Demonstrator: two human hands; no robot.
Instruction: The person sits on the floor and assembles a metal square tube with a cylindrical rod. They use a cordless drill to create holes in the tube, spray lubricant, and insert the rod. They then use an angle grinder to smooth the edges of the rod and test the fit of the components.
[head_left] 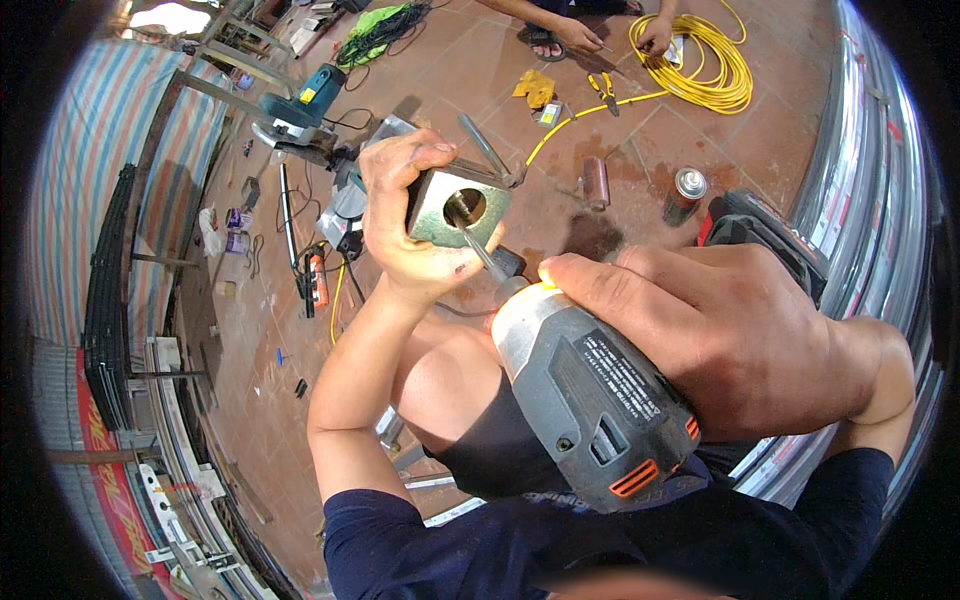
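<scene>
My left hand [392,225] is wrapped round a square metal block [432,212], holding it up with a round hole toward me. A grey metal rod [484,148] sticks out beyond the block. My right hand [725,335] grips a grey and black power driver [590,400] with orange vents. Light glows at the driver's front, by my right fingers. From its nose a thin bit [482,252] runs into the block's hole; its tip is inside, and I cannot tell what it touches. The driver's handle and trigger are hidden.
A person's hands [655,38] are beside a coiled yellow cable [735,85] on the tiled floor. Pliers [604,95], a brown cylinder [596,185] and a spray can [686,190] lie or stand ahead. A teal power saw [310,100] is far left; wrapped metal profiles [870,170] line the right.
</scene>
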